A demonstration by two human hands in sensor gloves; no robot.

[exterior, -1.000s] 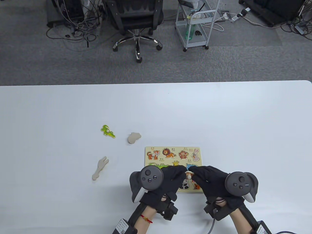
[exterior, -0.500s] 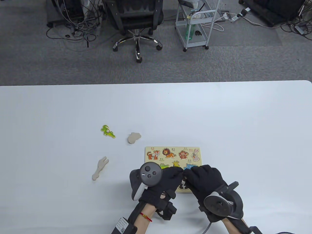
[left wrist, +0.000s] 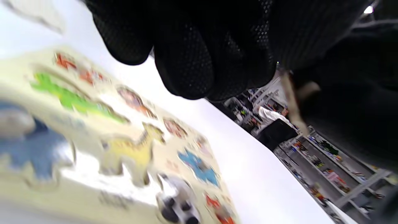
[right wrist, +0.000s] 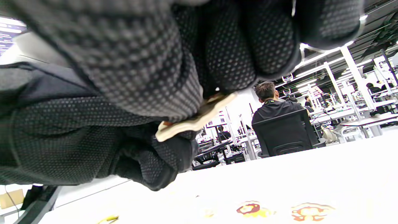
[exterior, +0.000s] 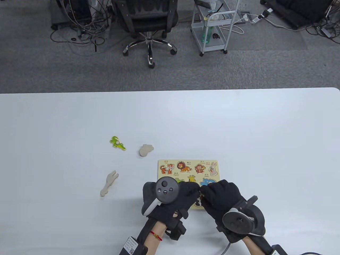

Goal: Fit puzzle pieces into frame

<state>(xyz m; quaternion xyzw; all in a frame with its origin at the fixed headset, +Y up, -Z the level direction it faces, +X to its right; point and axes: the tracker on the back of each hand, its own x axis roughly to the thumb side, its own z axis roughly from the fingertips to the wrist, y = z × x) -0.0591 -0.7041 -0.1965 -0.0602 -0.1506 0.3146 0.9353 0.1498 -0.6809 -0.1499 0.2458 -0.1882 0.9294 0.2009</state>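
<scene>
Two gloved hands are meeting over the near edge of the puzzle frame (exterior: 187, 170), which is lying flat on the white bench (exterior: 239, 127) near the middle. The right hand (exterior: 221, 195) is pinching a thin flat wooden piece (right wrist: 196, 119) between curled fingers (right wrist: 149, 71), raw pale underside showing in the right wrist view; the left hand (exterior: 183, 195) is curling its fingers (left wrist: 192, 56) right against the right hand's fingers, and whether it is also gripping the piece I cannot tell. The piece is being held just above the frame's near row, apparently clear of any recess. Judging by look, it is light, stiff plywood, smooth-faced and a bit slippery, unlikely to break; taking it by the edges, or by a knob if it has one, should be giving the best control for turning it to match the cut-out. Three loose pieces are waiting well to the left: a green crocodile piece (exterior: 117, 143) face up, a rounded blank-side piece (exterior: 145, 150) just beside the frame's far left corner, and a long forked blank-side piece (exterior: 109, 183) nearer. Nothing is lying between them and the frame, though the two hands themselves are crowding the near recesses. Beyond the bench an office chair (exterior: 147, 24) and a wire trolley (exterior: 213, 26) are standing on the carpet.
</scene>
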